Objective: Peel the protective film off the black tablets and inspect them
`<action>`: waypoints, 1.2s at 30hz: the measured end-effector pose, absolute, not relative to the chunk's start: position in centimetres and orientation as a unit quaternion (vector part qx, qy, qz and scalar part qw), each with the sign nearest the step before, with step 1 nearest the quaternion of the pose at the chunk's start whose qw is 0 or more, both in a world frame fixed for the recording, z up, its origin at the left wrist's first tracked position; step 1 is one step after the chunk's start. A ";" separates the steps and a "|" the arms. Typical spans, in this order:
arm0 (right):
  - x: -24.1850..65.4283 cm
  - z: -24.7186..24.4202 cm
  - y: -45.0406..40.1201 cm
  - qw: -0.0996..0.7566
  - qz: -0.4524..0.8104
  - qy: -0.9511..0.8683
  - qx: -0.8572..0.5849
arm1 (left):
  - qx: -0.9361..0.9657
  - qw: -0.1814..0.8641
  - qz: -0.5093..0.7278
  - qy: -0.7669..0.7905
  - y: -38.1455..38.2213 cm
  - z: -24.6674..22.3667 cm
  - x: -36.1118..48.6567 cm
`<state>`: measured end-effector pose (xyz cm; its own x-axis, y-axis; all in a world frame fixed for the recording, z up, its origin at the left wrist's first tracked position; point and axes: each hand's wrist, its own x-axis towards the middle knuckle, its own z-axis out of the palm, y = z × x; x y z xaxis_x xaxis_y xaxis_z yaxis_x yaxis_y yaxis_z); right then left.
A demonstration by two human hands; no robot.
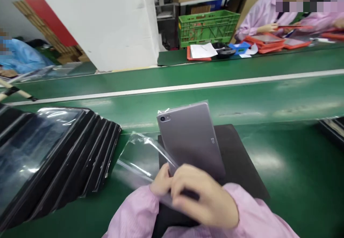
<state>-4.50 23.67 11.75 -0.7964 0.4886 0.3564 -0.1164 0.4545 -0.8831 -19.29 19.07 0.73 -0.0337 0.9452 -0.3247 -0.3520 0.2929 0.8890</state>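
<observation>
A grey tablet point(189, 137), camera side up and with clear film along its top edge, lies over a black flat case or mat point(236, 159) on the green surface. My left hand point(162, 180) is closed at the tablet's lower left, by a clear plastic sleeve point(145, 155) that extends to the left. My right hand point(201, 195) crosses in front of the tablet's lower edge, its fingers curled and slightly blurred. Both hands touch or nearly touch each other. What lies between the right fingers is hidden.
Several black wrapped tablets or cases point(77, 152) lie fanned out at left. Another dark stack point(333, 129) sits at the right edge. Beyond a white strip point(188, 87) are a green crate point(208, 28), red cases point(264, 43), and people in pink and blue sleeves.
</observation>
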 end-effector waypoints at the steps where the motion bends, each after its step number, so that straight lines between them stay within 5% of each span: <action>1: -3.6 12.3 24.9 0.338 0.490 -0.784 -0.177 | 0.296 0.633 0.512 0.500 19.1 0.8 -19.4; 8: 4.4 10.4 30.7 0.500 0.378 -0.603 -0.493 | 0.286 0.650 0.502 0.495 18.7 -0.1 -19.8; 15: 3.9 3.9 25.2 0.354 0.506 -0.596 -0.513 | 0.280 0.613 0.522 0.523 18.7 -0.4 -19.5; 21: 3.2 4.1 23.4 0.361 0.532 -0.581 -0.499 | 0.283 0.545 0.551 0.565 18.3 0.0 -18.7; 29: 8.2 7.4 24.1 0.647 0.409 -0.404 -0.501 | 0.244 0.550 0.564 0.566 17.8 0.2 -18.6; 32: 7.6 7.8 24.1 0.607 0.469 -0.404 -0.499 | 0.222 0.549 0.567 0.573 17.9 0.6 -18.6; 36: 3.9 5.4 23.5 0.448 0.589 -0.438 -0.510 | 0.220 0.528 0.594 0.566 17.7 0.6 -18.4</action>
